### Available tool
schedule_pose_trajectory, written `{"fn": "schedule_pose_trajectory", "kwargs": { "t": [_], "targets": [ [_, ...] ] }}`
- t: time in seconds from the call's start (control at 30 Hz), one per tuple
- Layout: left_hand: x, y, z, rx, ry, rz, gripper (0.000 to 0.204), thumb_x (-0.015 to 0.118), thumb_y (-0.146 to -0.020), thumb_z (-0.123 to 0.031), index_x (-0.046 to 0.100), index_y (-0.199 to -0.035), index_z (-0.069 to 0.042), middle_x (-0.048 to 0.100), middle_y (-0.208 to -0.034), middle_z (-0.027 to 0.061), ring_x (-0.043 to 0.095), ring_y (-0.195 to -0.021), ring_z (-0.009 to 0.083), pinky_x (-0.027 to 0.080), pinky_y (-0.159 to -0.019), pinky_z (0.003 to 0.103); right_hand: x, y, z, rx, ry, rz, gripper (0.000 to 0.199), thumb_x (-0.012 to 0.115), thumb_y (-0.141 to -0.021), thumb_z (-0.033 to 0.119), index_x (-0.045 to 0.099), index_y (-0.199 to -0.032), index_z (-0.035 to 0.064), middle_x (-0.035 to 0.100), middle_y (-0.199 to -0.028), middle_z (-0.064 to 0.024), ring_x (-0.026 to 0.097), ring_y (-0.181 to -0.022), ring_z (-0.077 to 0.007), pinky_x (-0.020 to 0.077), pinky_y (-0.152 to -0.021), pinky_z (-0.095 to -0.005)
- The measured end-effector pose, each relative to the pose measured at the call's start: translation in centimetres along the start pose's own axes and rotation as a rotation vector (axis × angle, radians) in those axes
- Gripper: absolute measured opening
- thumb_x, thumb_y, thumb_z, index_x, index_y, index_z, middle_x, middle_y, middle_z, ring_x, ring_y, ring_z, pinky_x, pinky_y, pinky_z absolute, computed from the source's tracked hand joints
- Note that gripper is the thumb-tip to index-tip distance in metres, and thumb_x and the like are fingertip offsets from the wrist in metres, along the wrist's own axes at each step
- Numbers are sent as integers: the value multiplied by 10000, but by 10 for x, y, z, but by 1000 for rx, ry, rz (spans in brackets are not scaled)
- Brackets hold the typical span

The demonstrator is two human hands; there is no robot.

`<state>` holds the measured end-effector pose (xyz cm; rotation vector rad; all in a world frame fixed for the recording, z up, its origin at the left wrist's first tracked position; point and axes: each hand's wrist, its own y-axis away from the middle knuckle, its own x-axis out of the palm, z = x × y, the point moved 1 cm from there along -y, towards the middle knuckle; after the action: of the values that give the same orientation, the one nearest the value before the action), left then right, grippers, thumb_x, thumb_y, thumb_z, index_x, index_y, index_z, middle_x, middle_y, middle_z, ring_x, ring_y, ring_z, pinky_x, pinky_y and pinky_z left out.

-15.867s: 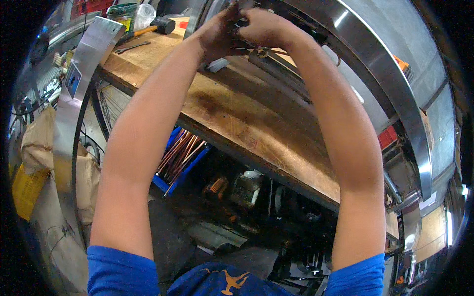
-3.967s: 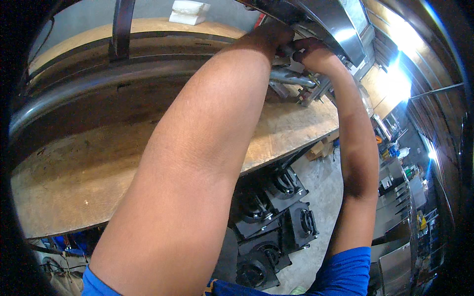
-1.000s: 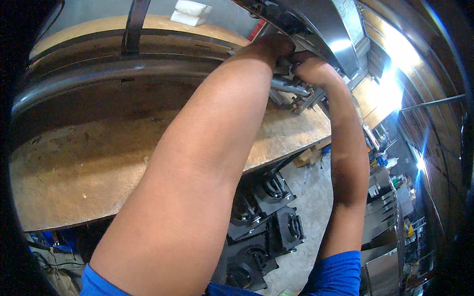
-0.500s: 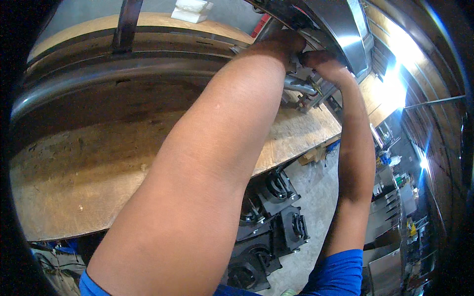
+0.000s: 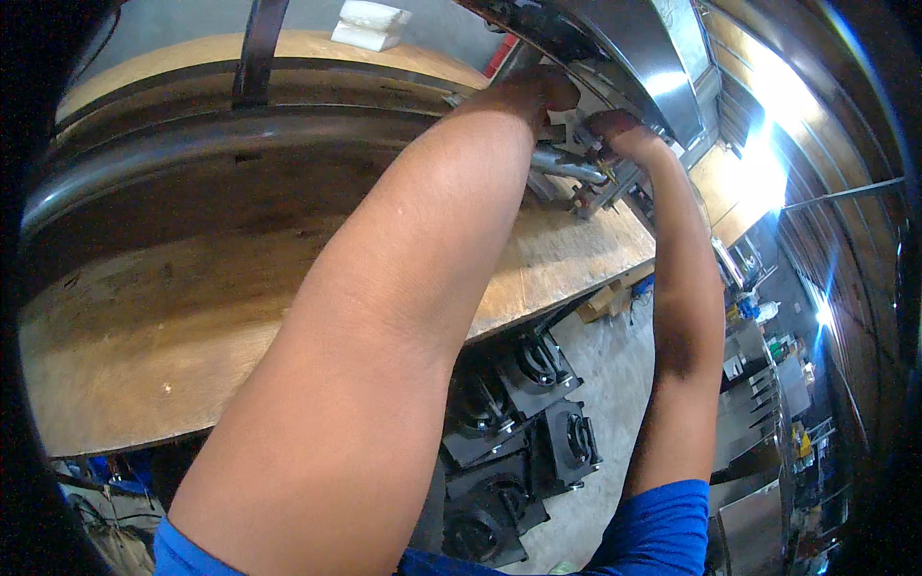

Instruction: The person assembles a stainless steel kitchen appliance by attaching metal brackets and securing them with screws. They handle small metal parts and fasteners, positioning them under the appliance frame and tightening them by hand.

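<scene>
My left hand is up at the top edge of the counter, tucked under the big curved steel panel; whether its fingers are closed I can't tell. My right hand pinches the small metal fitting above the counter's far end. It looks stiff, fairly heavy and smooth enough to slip, so I'd grip the tube body, not the thin ends. Black machine parts sit on the floor below.
</scene>
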<state>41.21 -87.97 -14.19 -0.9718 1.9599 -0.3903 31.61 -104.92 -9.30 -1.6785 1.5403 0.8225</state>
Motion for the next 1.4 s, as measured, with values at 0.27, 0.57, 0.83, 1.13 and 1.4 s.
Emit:
{"fn": "schedule_pose_trajectory", "kwargs": {
  "t": [0.27, 0.57, 0.83, 1.13, 1.4],
  "targets": [
    [-8, 4, -11, -258, 228, 123, 479, 696, -808, -413, 647, -1155, -86, 698, -984, 127, 678, -830, 244, 536, -723, 466, 13, 47, 12, 171, -120, -230, 337, 453, -935, 246, 631, -1153, 61, 634, -1119, -198, 618, -1009, -371, 490, -895, -422],
    [9, -16, 7, -293, 380, 181, 413, 737, -785, -379, 681, -1065, -80, 698, -973, 124, 666, -806, 243, 544, -723, 432, 2, 65, 41, 302, -288, -475, 403, 549, -905, 417, 696, -955, 45, 666, -913, -226, 639, -883, -404, 503, -782, -480],
    [10, -22, -9, -349, 94, 191, 424, 741, -783, -397, 687, -1084, -103, 693, -1011, 108, 652, -849, 223, 540, -757, 394, -17, 78, 59, 419, -299, -358, 436, 555, -900, 457, 713, -920, 52, 670, -909, -218, 641, -884, -404, 498, -794, -472],
    [12, -25, -5, -249, 37, 203, 458, 701, -808, -428, 684, -1110, -85, 696, -1051, 109, 651, -845, 236, 522, -809, 404, -1, 91, 31, 399, -295, -335, 456, 619, -859, 448, 703, -895, 0, 669, -887, -233, 640, -852, -397, 493, -766, -446],
    [3, -4, -18, -119, -215, 194, 460, 617, -845, -476, 679, -1143, -131, 693, -1083, 106, 672, -933, 258, 516, -869, 413, -4, 123, 47, 299, -355, -482, 369, 662, -848, 344, 678, -810, -22, 598, -935, -158, 596, -932, -350, 459, -836, -405]
  ]
}}
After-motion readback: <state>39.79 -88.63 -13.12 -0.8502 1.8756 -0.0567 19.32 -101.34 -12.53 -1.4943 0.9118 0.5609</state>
